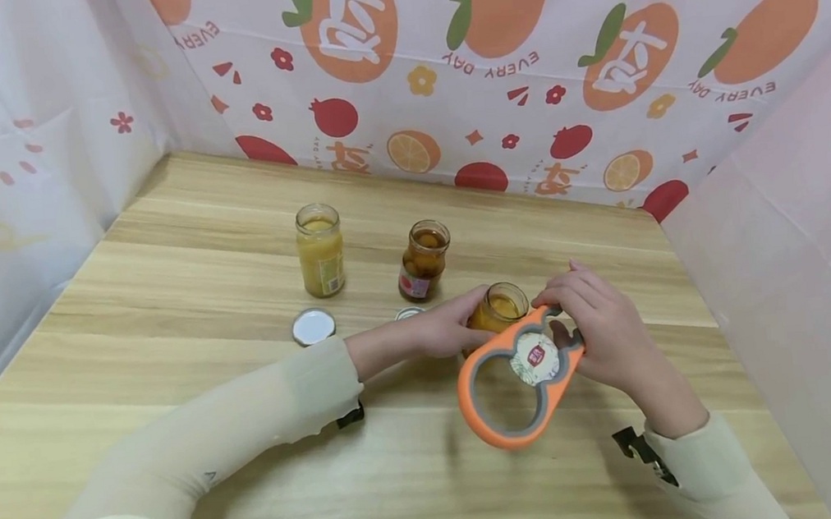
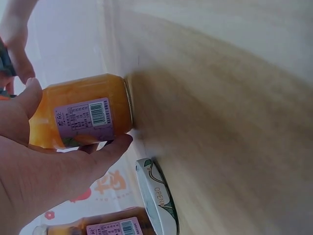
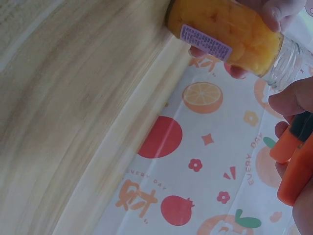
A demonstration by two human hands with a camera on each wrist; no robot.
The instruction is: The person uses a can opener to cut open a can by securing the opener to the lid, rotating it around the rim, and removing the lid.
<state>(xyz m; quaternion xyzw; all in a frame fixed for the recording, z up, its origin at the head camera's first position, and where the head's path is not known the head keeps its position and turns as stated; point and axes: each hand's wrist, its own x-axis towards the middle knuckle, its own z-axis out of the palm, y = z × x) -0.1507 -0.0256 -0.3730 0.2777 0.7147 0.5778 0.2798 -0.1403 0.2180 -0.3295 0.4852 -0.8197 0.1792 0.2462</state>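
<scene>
My left hand (image 1: pixel 451 326) grips an open glass jar of orange fruit (image 1: pixel 490 312) around its side. In the left wrist view this jar (image 2: pixel 83 112) stands at the table, its purple barcode label showing. My right hand (image 1: pixel 607 329) holds an orange-and-grey jar opener (image 1: pixel 468 395) by its handle end, just beside the jar's mouth. A round, pale printed lid (image 1: pixel 535 359) sits in one of the opener's ring sections. The right wrist view shows the jar's bare glass neck (image 3: pixel 288 61) and the opener's orange handles (image 3: pixel 296 171) in the right hand.
An uncapped jar of yellow contents (image 1: pixel 322 259) and a smaller uncapped jar of dark fruit (image 1: pixel 423 265) stand further back on the wooden table (image 1: pixel 238 267). One lid (image 1: pixel 313 327) lies at left; another lid (image 2: pixel 159 196) lies beyond the left wrist. Printed curtains (image 1: pixel 436 68) enclose the table.
</scene>
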